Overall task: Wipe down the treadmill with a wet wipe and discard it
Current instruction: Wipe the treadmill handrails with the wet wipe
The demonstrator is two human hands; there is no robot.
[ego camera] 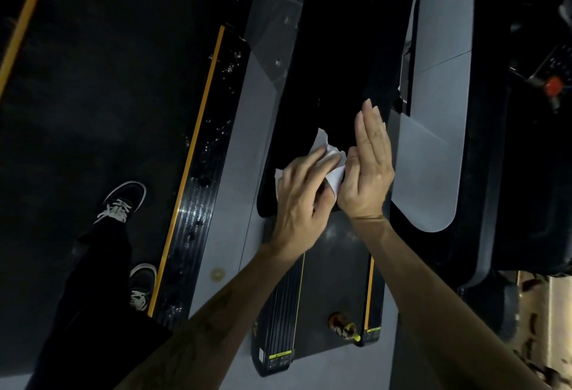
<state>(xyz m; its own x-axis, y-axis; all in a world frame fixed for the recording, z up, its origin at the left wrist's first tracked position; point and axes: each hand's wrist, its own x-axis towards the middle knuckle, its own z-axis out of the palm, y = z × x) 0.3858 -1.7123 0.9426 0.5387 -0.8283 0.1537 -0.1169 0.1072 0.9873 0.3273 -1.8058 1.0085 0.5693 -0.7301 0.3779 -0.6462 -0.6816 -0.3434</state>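
A crumpled white wet wipe [328, 157] is held between both my hands, just above a broad black part of the treadmill [334, 49]. My left hand [300, 194] lies over the wipe from the left, fingers spread on top and thumb underneath, gripping it. My right hand [370, 170] stands edge-on at the wipe's right side. Its fingers point straight up and its thumb bends in against the wipe's edge. Most of the wipe is hidden under my left fingers.
A treadmill deck with a yellow-edged side rail [198, 142] runs on the left, where my shoes [123, 200] stand. A second belt below my hands carries a small bottle [343, 326]. Grey panels [433, 157] and a red button [552, 86] are on the right.
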